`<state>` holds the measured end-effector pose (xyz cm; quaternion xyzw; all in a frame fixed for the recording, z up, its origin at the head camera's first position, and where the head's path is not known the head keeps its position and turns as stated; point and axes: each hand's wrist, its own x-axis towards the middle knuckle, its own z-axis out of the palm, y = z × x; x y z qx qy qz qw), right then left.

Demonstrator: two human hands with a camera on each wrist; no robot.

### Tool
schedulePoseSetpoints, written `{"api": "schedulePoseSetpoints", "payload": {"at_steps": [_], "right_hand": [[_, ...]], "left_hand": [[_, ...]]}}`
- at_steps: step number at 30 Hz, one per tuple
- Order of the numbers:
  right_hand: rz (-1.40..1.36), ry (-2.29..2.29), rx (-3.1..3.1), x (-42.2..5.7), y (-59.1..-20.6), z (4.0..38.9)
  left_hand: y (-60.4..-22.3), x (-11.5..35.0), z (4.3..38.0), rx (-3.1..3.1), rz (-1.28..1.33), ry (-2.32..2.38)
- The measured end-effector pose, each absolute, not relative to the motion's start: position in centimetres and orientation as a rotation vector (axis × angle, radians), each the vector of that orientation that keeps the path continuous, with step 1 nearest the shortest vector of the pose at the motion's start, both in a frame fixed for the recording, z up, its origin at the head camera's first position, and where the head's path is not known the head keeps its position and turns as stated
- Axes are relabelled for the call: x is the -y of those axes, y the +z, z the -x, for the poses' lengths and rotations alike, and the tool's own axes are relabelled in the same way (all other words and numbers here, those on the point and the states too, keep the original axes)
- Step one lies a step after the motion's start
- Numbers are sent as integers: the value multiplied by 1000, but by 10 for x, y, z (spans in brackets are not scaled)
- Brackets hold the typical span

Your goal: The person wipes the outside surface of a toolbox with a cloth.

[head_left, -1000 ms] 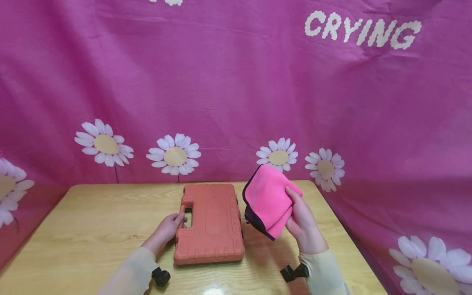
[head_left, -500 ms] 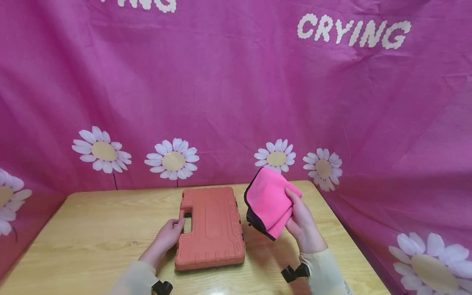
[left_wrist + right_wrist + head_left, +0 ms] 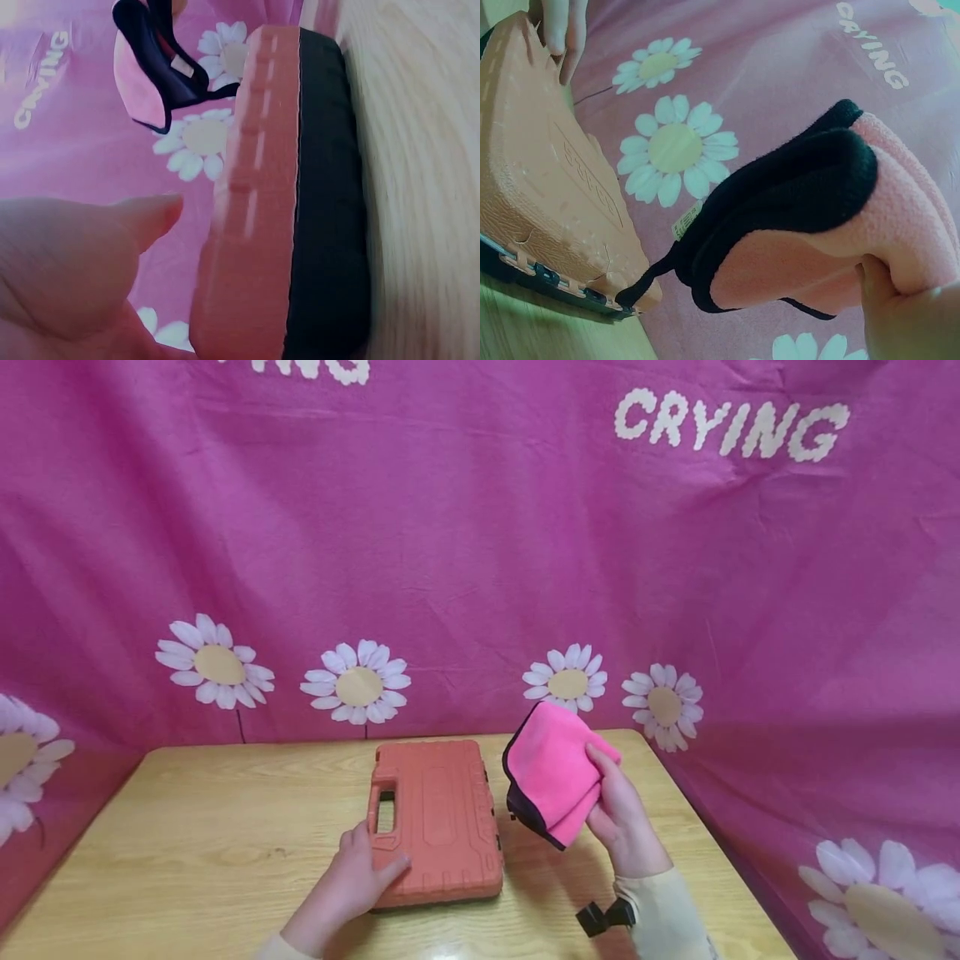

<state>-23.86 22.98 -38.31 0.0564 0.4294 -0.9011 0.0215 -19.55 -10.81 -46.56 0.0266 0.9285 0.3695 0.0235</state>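
An orange-red plastic carrying case (image 3: 442,827) with a dark underside lies flat on the table, its handle on the left. My left hand (image 3: 348,881) is at the case's near left corner, thumb spread over the lid and fingers beside the handle edge. In the left wrist view the thumb (image 3: 154,217) is apart from the lid. My right hand (image 3: 626,818) holds a folded pink cloth (image 3: 551,768) above the table, right of the case. The cloth has black edging, a small label and a dark hanging loop (image 3: 656,281). Its lower folds hide some of the right fingers.
The wooden table (image 3: 210,835) extends left of the case and ends at a purple-pink curtain (image 3: 450,543) printed with daisies. Black latches (image 3: 547,274) line the case's right side. A black wrist mount (image 3: 603,917) sits on the right sleeve.
My left hand has come off the case's handle and slid toward the near left corner, its thumb spreading over the lid. The right hand keeps holding the cloth in nearly the same place.
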Motion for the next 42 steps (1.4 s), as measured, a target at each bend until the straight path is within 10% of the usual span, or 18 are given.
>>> {"api": "schedulePoseSetpoints", "payload": {"at_steps": [42], "right_hand": [[-214, -2795, -1351, -230, -383, 238]], "left_hand": [[-481, 137, 211, -2670, -279, 1383]]}}
